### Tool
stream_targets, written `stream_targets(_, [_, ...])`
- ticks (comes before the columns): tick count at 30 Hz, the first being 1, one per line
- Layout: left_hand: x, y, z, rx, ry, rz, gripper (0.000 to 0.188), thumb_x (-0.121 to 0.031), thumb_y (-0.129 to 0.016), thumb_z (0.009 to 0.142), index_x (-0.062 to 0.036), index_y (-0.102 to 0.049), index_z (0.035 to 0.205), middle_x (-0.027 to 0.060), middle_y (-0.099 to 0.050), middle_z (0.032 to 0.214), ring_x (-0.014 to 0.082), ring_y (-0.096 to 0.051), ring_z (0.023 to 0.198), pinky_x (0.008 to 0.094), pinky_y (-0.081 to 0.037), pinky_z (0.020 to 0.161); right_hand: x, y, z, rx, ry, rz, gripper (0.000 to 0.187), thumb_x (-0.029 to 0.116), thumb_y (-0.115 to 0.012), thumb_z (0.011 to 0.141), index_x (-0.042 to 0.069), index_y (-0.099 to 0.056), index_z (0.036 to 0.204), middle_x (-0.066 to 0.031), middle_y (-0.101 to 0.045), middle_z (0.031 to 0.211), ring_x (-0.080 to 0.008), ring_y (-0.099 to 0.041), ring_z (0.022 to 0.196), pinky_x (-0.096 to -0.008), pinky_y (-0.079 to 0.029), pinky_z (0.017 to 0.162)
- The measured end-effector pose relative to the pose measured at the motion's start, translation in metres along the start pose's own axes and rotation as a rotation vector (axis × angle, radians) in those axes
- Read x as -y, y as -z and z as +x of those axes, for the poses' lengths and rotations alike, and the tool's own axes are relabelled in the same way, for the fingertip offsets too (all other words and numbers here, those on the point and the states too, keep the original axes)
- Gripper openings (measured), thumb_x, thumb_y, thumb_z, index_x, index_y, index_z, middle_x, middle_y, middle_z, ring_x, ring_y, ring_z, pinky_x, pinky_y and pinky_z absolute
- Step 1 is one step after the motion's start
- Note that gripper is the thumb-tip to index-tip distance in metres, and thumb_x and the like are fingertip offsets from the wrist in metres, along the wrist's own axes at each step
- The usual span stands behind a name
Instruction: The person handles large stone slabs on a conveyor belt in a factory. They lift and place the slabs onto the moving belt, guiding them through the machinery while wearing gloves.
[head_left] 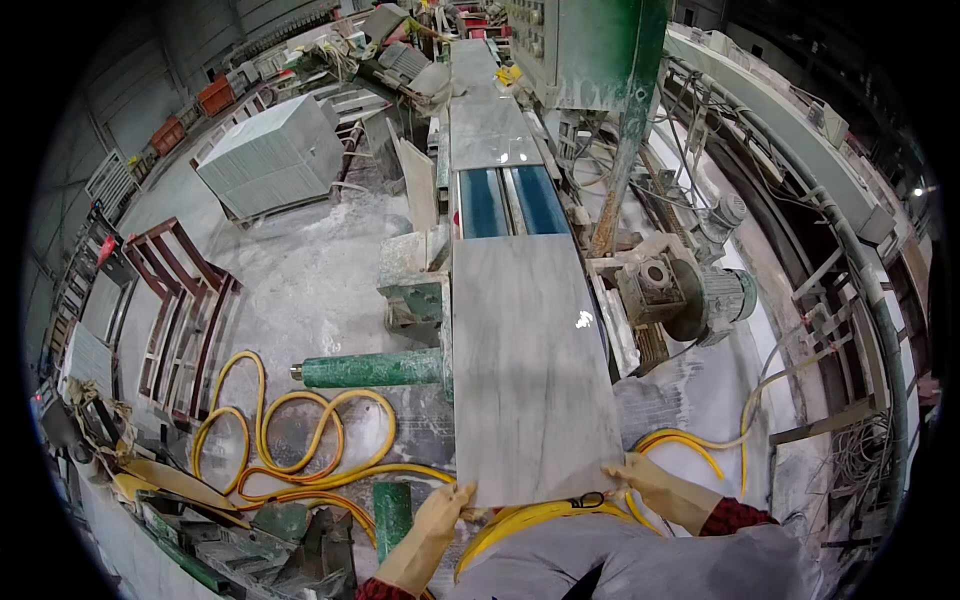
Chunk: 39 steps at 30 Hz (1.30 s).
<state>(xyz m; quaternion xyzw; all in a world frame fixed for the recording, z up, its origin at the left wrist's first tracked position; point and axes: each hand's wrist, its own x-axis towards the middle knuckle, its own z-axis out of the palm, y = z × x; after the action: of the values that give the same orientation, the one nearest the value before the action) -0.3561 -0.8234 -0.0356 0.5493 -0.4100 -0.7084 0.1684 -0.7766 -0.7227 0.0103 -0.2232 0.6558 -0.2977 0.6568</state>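
Observation:
A grey-veined stone slab [530,370] lies lengthwise on the conveyor in front of me, its near end close to my body. My left hand [438,512], in a pale yellow glove, grips the slab's near left corner. At the near right corner my right hand [645,480], gloved alike, is closed on the edge. The fingers under the slab are hidden. Past its far end two blue conveyor belts [512,202] show, and beyond them lies another stone slab [490,132].
A motor [722,302] sticks out right of the conveyor; a green cabinet [590,50] rises farther off. Yellow hose [330,415] loops across the floor at left, by a green cylinder [370,369]. Farther left stand a dark red rack [183,310] and a stack of slabs [270,155].

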Motion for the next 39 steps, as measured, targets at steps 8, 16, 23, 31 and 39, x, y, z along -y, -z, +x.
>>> stream_targets(8, [-0.105, -0.012, 0.133, -0.246, -0.18, -0.569, 0.047, -0.041, -0.072, 0.104, 0.0013, -0.07, 0.124, 0.0134, -0.075, 0.11, 0.0231, -0.077, 0.087, 0.033, -0.061, 0.074, 0.094, -0.008, 0.127, -0.322, 0.247, 0.543, 0.052, 0.047, -0.073, 0.104, -0.002, -0.073, 0.12, -0.0146, -0.074, 0.092, -0.0249, -0.071, 0.073, -0.0352, -0.059, 0.064])
stream_targets(16, [-0.13, -0.057, 0.118, -0.092, -0.002, -0.396, 0.052, -0.044, -0.058, 0.114, 0.0063, -0.07, 0.12, 0.0193, -0.081, 0.11, 0.0211, -0.077, 0.085, 0.0303, -0.062, 0.069, 0.066, -0.01, 0.157, -0.025, 0.123, 0.394, 0.072, 0.059, -0.048, 0.115, -0.007, -0.076, 0.12, -0.0201, -0.08, 0.095, -0.0245, -0.072, 0.065, -0.0341, -0.062, 0.061])
stream_targets(23, [-0.087, -0.04, 0.173, -0.122, -0.069, -0.36, 0.052, -0.044, -0.058, 0.115, 0.006, -0.072, 0.109, 0.0174, -0.082, 0.096, 0.0201, -0.076, 0.074, 0.0277, -0.06, 0.062, 0.087, -0.032, 0.173, -0.221, 0.064, 0.35, 0.063, 0.049, -0.047, 0.116, -0.007, -0.075, 0.113, -0.0202, -0.079, 0.09, -0.0232, -0.07, 0.062, -0.0326, -0.059, 0.055])
stream_targets(31, [-0.176, -0.052, 0.207, -0.188, -0.063, -0.356, 0.049, -0.04, -0.057, 0.116, 0.0048, -0.073, 0.106, 0.0126, -0.078, 0.09, 0.015, -0.071, 0.067, 0.0226, -0.055, 0.054, 0.156, -0.02, 0.223, -0.344, 0.075, 0.46, 0.052, 0.044, -0.052, 0.115, -0.001, -0.071, 0.102, -0.0196, -0.081, 0.093, -0.0256, -0.071, 0.062, -0.0359, -0.061, 0.055])
stream_targets(39, [-0.197, -0.048, 0.226, -0.179, -0.032, -0.41, 0.045, -0.034, -0.052, 0.118, 0.0046, -0.073, 0.106, 0.0154, -0.081, 0.096, 0.0178, -0.074, 0.069, 0.0252, -0.059, 0.056, 0.185, -0.012, 0.24, -0.309, -0.021, 0.46, 0.044, 0.037, -0.053, 0.114, 0.002, -0.071, 0.095, -0.02, -0.081, 0.089, -0.0263, -0.07, 0.058, -0.0375, -0.061, 0.054])
